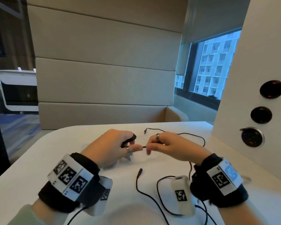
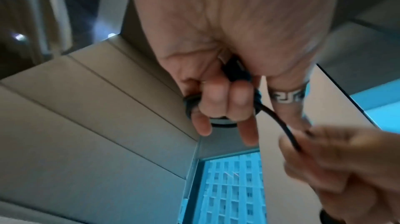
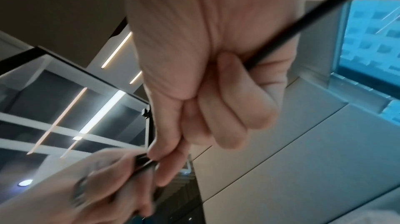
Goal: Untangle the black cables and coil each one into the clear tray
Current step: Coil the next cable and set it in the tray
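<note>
My left hand (image 1: 128, 144) hovers over the white table (image 1: 55, 153) and grips a small coil of black cable (image 1: 128, 140) wound round its fingers; the left wrist view shows the coil (image 2: 218, 124) looped over the curled fingers. From the coil a short stretch of cable (image 2: 285, 133) runs to my right hand (image 1: 150, 147), which pinches it between thumb and forefinger. In the right wrist view the cable (image 3: 303, 27) also passes through that hand's curled fingers. The cable's tail (image 1: 199, 137) trails across the table. A second black cable (image 1: 137, 184) lies loose in front. The clear tray is barely discernible under my left hand.
A white panel with three round sockets (image 1: 251, 137) stands at the table's right side. A padded beige bench back (image 1: 104, 82) rises beyond the far edge. The table's rounded left edge (image 1: 28, 156) drops to the floor. A window (image 1: 214, 65) is at the back right.
</note>
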{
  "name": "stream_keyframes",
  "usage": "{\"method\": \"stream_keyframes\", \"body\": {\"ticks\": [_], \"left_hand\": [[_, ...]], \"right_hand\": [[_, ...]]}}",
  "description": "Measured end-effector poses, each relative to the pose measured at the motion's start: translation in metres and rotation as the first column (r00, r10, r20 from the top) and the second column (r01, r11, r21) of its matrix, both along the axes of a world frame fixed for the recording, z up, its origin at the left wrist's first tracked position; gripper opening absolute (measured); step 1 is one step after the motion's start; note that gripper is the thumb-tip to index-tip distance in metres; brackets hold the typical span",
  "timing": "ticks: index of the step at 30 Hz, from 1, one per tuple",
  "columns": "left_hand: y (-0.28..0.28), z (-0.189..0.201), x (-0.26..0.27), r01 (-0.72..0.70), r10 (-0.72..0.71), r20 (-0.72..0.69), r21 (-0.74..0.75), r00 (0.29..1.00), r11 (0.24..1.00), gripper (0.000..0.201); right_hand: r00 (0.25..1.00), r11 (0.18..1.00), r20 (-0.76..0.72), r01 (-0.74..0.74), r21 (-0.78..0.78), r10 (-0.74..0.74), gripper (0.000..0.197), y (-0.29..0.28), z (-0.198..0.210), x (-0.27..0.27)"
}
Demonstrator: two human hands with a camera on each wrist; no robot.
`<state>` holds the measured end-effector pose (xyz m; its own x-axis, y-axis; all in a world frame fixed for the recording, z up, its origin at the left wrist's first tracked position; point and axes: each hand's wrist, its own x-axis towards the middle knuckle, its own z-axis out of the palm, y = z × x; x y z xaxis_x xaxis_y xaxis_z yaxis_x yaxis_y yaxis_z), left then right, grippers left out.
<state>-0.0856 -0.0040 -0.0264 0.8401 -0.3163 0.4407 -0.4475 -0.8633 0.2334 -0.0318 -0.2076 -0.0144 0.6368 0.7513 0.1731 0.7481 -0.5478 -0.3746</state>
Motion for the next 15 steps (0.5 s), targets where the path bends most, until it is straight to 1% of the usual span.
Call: {"method": "stream_keyframes", "body": {"ticks": [2,4,5,6,8,9,10,11,12,13,14,15], "left_hand": [[0.018,0.006,0.001,-0.036,0.037,0.009,-0.062,0.999,0.997,0.045],[0.04,0.009,0.001,-0.103,0.113,0.085,-0.114,0.99,0.988,0.064],[0.051,0.011,0.002,-0.162,0.18,0.131,-0.137,0.975,0.977,0.069],[0.061,0.013,0.002,-0.224,0.251,0.163,-0.172,0.954,0.959,0.067],[0.071,0.017,0.001,-0.317,0.372,0.201,-0.257,0.906,0.913,0.052],[0.074,0.018,0.001,-0.353,0.42,0.221,-0.287,0.88,0.89,0.046],[0.075,0.019,0.001,-0.389,0.466,0.235,-0.309,0.853,0.868,0.044],[0.079,0.018,0.001,-0.424,0.507,0.24,-0.325,0.828,0.846,0.044],[0.082,0.017,0.002,-0.461,0.548,0.231,-0.341,0.804,0.819,0.045],[0.087,0.016,0.002,-0.498,0.589,0.214,-0.358,0.779,0.79,0.045],[0.092,0.015,0.001,-0.533,0.626,0.197,-0.371,0.755,0.76,0.045],[0.097,0.015,0.0,-0.562,0.657,0.183,-0.383,0.731,0.733,0.045]], "right_hand": [[0.991,0.99,0.007,0.131,0.054,-0.131,0.027,-0.017,0.005,0.01],[0.955,0.951,0.027,0.293,0.099,-0.297,0.035,-0.038,0.004,0.022],[0.925,0.922,0.046,0.37,0.117,-0.377,0.038,-0.048,0.003,0.028],[0.892,0.889,0.057,0.438,0.133,-0.448,0.04,-0.057,0.0,0.035],[0.837,0.82,-0.007,0.537,0.199,-0.547,0.044,-0.075,-0.005,0.048],[0.812,0.791,-0.036,0.576,0.204,-0.582,0.045,-0.083,-0.007,0.053],[0.779,0.763,-0.039,0.622,0.173,-0.626,0.045,-0.09,-0.008,0.056],[0.727,0.722,-0.008,0.683,0.109,-0.686,0.045,-0.099,-0.011,0.058],[0.661,0.663,0.05,0.746,0.057,-0.748,0.039,-0.108,-0.014,0.061],[0.592,0.601,0.138,0.798,0.034,-0.794,0.035,-0.118,-0.016,0.062],[0.51,0.526,0.189,0.85,0.041,-0.839,0.047,-0.127,-0.02,0.063],[0.448,0.461,0.188,0.887,0.032,-0.874,0.053,-0.135,-0.023,0.064]]}}
